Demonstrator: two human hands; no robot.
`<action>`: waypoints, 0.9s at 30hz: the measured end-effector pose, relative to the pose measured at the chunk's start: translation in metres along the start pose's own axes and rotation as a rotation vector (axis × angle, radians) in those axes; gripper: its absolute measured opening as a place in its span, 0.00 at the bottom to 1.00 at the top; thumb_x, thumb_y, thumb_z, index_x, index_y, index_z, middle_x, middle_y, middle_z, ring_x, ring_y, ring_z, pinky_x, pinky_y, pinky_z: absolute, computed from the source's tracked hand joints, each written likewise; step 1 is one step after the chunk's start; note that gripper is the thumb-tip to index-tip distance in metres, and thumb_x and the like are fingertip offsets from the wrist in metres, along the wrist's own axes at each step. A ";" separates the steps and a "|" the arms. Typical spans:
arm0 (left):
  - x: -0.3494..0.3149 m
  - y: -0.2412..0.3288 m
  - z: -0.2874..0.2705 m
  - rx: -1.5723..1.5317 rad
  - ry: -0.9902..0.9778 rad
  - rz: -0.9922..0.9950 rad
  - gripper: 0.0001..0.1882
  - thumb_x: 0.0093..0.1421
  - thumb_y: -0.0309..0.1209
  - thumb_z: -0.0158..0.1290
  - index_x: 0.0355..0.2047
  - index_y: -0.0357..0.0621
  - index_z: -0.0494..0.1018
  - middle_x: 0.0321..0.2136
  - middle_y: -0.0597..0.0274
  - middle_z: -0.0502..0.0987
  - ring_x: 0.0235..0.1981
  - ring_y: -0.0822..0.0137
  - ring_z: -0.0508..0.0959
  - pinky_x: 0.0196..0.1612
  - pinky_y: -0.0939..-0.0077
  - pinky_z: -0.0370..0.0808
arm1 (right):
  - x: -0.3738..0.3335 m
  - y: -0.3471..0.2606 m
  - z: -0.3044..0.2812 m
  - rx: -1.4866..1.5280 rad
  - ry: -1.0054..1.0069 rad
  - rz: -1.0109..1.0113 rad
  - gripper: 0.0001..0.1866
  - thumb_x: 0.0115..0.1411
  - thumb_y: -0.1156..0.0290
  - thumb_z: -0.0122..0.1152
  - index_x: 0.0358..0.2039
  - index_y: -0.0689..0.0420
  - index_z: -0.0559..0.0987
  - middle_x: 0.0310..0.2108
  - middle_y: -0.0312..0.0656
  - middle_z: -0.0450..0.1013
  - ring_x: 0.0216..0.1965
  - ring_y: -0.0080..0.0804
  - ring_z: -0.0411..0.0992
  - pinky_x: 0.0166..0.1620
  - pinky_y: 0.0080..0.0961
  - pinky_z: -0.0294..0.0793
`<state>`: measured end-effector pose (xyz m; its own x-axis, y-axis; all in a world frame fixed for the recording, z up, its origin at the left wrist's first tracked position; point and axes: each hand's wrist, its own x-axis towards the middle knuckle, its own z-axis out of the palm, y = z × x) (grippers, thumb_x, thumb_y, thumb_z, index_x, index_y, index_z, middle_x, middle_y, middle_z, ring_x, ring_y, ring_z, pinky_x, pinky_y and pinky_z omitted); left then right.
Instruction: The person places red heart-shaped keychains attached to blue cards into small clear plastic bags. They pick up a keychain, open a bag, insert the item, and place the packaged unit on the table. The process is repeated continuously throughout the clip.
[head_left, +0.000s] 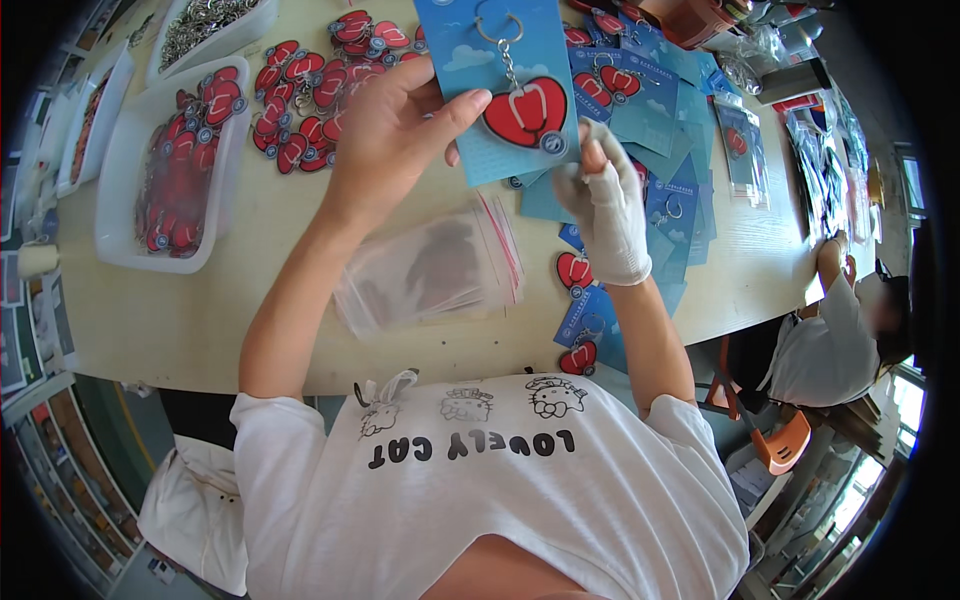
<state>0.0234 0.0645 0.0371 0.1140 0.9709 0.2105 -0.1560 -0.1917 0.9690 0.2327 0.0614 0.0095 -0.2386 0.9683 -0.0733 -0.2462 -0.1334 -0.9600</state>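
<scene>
My bare left hand [392, 140] grips a blue card [455, 70] by its left side, thumb in front and fingers behind. On the card lies a red heart-shaped keychain [515, 115] with a metal chain and split ring. My right hand [612, 205], in a white glove with a bare thumb tip, is closed at the card's lower right edge; part of its grip is hidden behind the card. Below the card, a stack of clear zip bags [430, 270] with a red-lined seal lies on the table.
Loose red keychains [305, 100] are piled behind my left hand. A white plastic bin [110, 215] of keychains stands left, another bin [165, 45] of metal rings behind it. Blue cards [690, 215] overlap at right, several with keychains. A person [830, 340] sits at the far right.
</scene>
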 end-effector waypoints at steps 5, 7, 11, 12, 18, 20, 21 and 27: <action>-0.008 -0.023 0.021 -0.039 0.062 0.137 0.12 0.61 0.26 0.53 0.44 0.35 0.71 0.34 0.65 0.77 0.30 0.79 0.74 0.27 0.83 0.70 | -0.002 0.014 0.018 0.161 0.118 0.078 0.19 0.61 0.57 0.57 0.38 0.62 0.71 0.26 0.37 0.73 0.23 0.15 0.67 0.25 0.12 0.61; -0.025 -0.031 0.021 0.279 0.038 0.166 0.15 0.58 0.29 0.56 0.44 0.35 0.70 0.36 0.63 0.76 0.33 0.74 0.74 0.31 0.79 0.70 | -0.007 0.011 0.016 0.091 0.193 0.158 0.19 0.60 0.55 0.59 0.31 0.60 0.70 0.25 0.37 0.73 0.24 0.17 0.67 0.27 0.16 0.64; -0.064 -0.040 -0.004 1.290 -0.085 0.160 0.29 0.44 0.42 0.65 0.42 0.40 0.69 0.37 0.57 0.69 0.42 0.55 0.70 0.46 0.64 0.64 | -0.013 0.014 -0.024 -0.479 0.159 -0.149 0.10 0.64 0.71 0.51 0.41 0.64 0.72 0.29 0.38 0.66 0.28 0.25 0.67 0.34 0.21 0.69; -0.072 -0.045 -0.004 1.279 -0.091 0.089 0.28 0.44 0.41 0.65 0.41 0.40 0.69 0.36 0.57 0.69 0.42 0.56 0.69 0.46 0.64 0.63 | -0.015 0.011 -0.026 -0.589 0.154 -0.283 0.10 0.63 0.74 0.51 0.43 0.65 0.73 0.29 0.37 0.63 0.28 0.22 0.65 0.32 0.19 0.67; -0.081 -0.062 -0.013 1.008 -0.131 -0.068 0.22 0.42 0.31 0.66 0.36 0.41 0.69 0.33 0.61 0.70 0.39 0.59 0.69 0.44 0.67 0.65 | -0.015 0.001 -0.040 -0.449 0.160 -0.164 0.16 0.58 0.74 0.53 0.47 0.65 0.69 0.37 0.37 0.71 0.35 0.17 0.66 0.41 0.15 0.66; -0.080 -0.064 -0.014 0.937 -0.078 -0.063 0.19 0.42 0.27 0.66 0.33 0.40 0.69 0.33 0.63 0.71 0.37 0.61 0.70 0.42 0.68 0.67 | -0.014 0.003 -0.046 -0.401 0.150 -0.194 0.17 0.58 0.75 0.53 0.48 0.65 0.69 0.38 0.37 0.71 0.36 0.17 0.67 0.42 0.15 0.67; -0.080 -0.064 -0.015 0.911 -0.076 -0.044 0.18 0.42 0.26 0.65 0.32 0.39 0.70 0.33 0.63 0.72 0.36 0.62 0.70 0.41 0.69 0.68 | -0.016 0.003 -0.050 -0.384 0.169 -0.144 0.18 0.57 0.75 0.54 0.49 0.65 0.69 0.39 0.37 0.72 0.37 0.17 0.68 0.43 0.16 0.67; -0.084 -0.066 -0.027 0.892 0.046 0.099 0.12 0.43 0.23 0.64 0.30 0.38 0.77 0.28 0.62 0.74 0.34 0.64 0.73 0.36 0.72 0.71 | -0.017 0.017 -0.062 -0.250 0.240 -0.126 0.19 0.57 0.73 0.55 0.49 0.65 0.69 0.39 0.37 0.73 0.38 0.17 0.67 0.44 0.15 0.66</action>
<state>-0.0027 -0.0001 -0.0484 0.0984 0.9452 0.3113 0.6592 -0.2962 0.6911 0.2913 0.0558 -0.0221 0.0136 0.9998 0.0167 -0.0156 0.0169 -0.9997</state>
